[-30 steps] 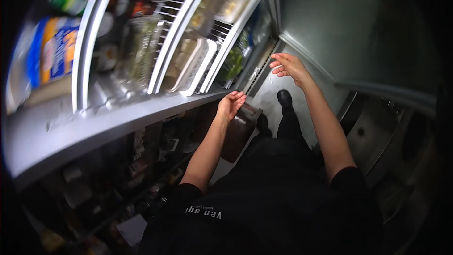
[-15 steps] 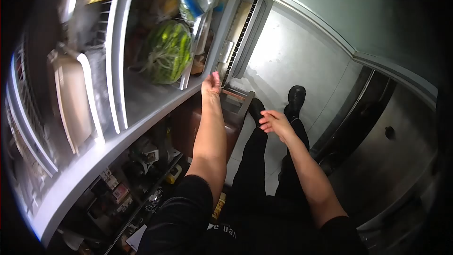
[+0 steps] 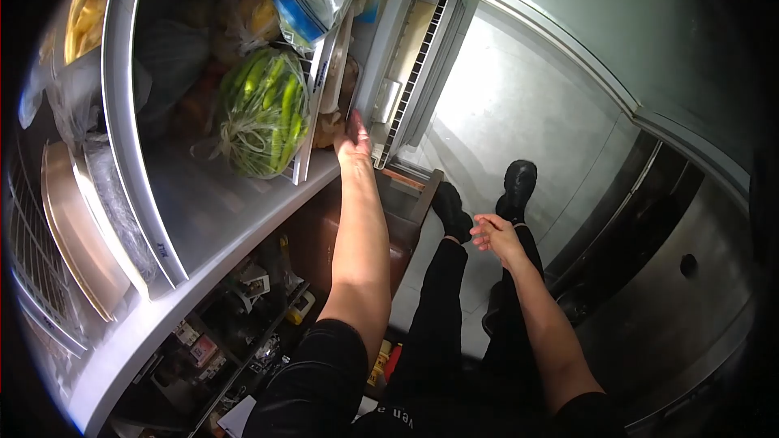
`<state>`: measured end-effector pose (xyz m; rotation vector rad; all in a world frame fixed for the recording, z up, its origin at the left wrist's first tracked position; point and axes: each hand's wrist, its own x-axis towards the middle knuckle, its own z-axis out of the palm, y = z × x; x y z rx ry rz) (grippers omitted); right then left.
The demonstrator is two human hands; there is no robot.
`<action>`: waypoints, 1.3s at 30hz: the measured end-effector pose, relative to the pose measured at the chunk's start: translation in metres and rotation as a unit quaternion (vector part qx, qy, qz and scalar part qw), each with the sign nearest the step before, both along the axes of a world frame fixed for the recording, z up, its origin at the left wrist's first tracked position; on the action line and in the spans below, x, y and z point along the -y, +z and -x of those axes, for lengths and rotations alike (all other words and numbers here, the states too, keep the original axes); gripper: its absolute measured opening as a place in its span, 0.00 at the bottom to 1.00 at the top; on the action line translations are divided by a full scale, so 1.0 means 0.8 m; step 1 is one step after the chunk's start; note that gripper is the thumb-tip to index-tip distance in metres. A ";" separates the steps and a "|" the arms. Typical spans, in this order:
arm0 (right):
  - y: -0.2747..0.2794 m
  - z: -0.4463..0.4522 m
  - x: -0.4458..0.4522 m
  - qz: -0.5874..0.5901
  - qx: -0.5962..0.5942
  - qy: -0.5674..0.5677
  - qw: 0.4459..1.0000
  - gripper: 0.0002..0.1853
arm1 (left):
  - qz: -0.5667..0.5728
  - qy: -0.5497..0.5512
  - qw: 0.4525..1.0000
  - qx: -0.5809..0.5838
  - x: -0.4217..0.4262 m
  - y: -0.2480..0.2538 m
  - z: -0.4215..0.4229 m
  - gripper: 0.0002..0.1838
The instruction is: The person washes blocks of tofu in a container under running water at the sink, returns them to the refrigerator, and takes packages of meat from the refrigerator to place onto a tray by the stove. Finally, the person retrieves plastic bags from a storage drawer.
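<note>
My left hand [image 3: 354, 139] is at the lower edge of an upright fridge's opening, fingers stretched out and no object seen in it. Right beside it is a brownish item [image 3: 326, 130], partly hidden, on the fridge floor [image 3: 223, 191]. A clear knotted plastic bag of long green peppers [image 3: 266, 109] lies to the left of that hand. Above the peppers hangs a clear plastic bag with a blue band [image 3: 296, 0]. My right hand [image 3: 498, 238] hovers over my legs, its fingers loosely bent and apart, holding nothing.
White-edged wire shelves [image 3: 134, 154] carry yellow food [image 3: 88, 8] and a beige tray [image 3: 77, 227]. Below the fridge stand a brown bin [image 3: 402, 223] and a cluttered low shelf [image 3: 219, 349]. A metal cabinet [image 3: 649, 300] is at right, beside the tiled floor [image 3: 519, 97].
My left hand has moved slightly into the fridge, closer to the brownish item. The view has shifted, and the fridge contents look sharper. My right hand stays over my legs.
</note>
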<state>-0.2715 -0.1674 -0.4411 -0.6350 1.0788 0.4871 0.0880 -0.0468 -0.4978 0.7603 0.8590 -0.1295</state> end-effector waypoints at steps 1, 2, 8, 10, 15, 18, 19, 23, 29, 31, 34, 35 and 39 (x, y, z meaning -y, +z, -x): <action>-0.001 -0.001 -0.003 -0.005 0.002 -0.006 1.000 0.15 | -0.007 0.006 1.000 -0.028 -0.001 -0.006 -0.005 0.17; -0.002 -0.002 -0.005 -0.009 0.005 -0.012 1.000 0.16 | -0.008 0.004 1.000 -0.028 -0.002 -0.012 -0.008 0.17; -0.010 0.000 -0.023 -0.024 -0.006 -0.020 0.999 0.16 | -0.014 -0.015 0.998 -0.061 -0.001 -0.017 -0.012 0.19; -0.011 -0.001 -0.028 -0.025 -0.013 -0.017 0.999 0.15 | -0.072 -0.051 0.995 -0.045 0.006 -0.015 -0.013 0.18; -0.010 -0.010 -0.029 -0.025 -0.026 -0.017 0.999 0.15 | 0.036 -0.001 0.998 -0.058 -0.012 -0.041 -0.036 0.17; -0.016 -0.035 -0.024 -0.014 -0.023 -0.006 1.000 0.15 | 0.087 0.032 0.992 -0.088 -0.008 -0.037 -0.046 0.17; -0.020 -0.048 -0.022 -0.003 0.003 0.001 1.000 0.15 | 0.062 0.049 0.992 -0.098 -0.007 -0.037 -0.046 0.16; -0.025 -0.131 -0.005 0.046 0.079 0.006 0.996 0.16 | 0.093 0.077 0.990 -0.077 0.006 -0.028 -0.026 0.15; -0.007 -0.311 0.041 0.212 0.302 -0.091 0.925 0.19 | 0.091 0.010 0.993 -0.068 0.033 -0.009 0.034 0.13; 0.036 -0.364 0.063 0.185 0.285 -0.082 0.937 0.26 | 0.060 -0.004 0.996 -0.068 0.038 -0.007 0.048 0.12; 0.037 -0.419 0.075 0.252 0.271 -0.041 0.928 0.24 | 0.066 -0.016 0.996 -0.059 0.037 -0.001 0.063 0.10; 0.027 -0.431 0.077 0.264 0.282 -0.032 0.922 0.24 | 0.068 -0.020 0.996 -0.060 0.036 -0.002 0.065 0.10; 0.041 -0.439 0.089 0.210 0.292 -0.056 0.932 0.22 | 0.073 -0.021 0.993 -0.085 0.033 0.003 0.061 0.10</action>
